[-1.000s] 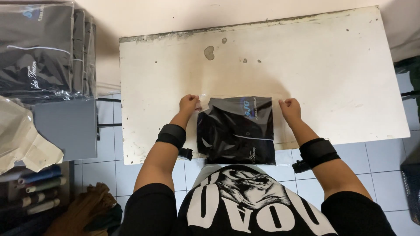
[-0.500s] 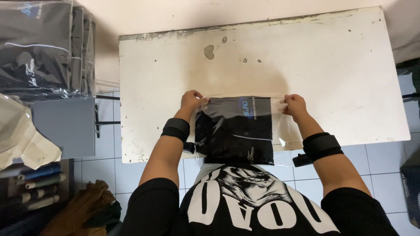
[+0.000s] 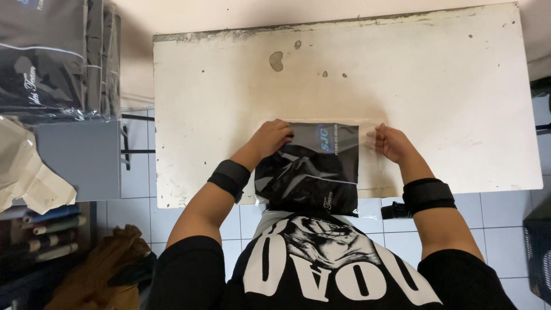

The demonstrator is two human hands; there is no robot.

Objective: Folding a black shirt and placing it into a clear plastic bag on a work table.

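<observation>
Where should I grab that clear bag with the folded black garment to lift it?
Probably pinch the clear bag at its two far corners, from left and right: the left hand and right hand are already there, and its near end overhangs the table.

A worn white surface [image 3: 436, 86], stained and chipped at the edges. On it lies a black garment [image 3: 313, 172] in a clear bag [image 3: 376, 166], overhanging the near edge.

Bright even daylight, soft shadows, sharp pic

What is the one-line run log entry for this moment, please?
left hand: on top left corner of bagged black garment | right hand: pinching clear bag edge | garment: flat at near edge of white table
</observation>
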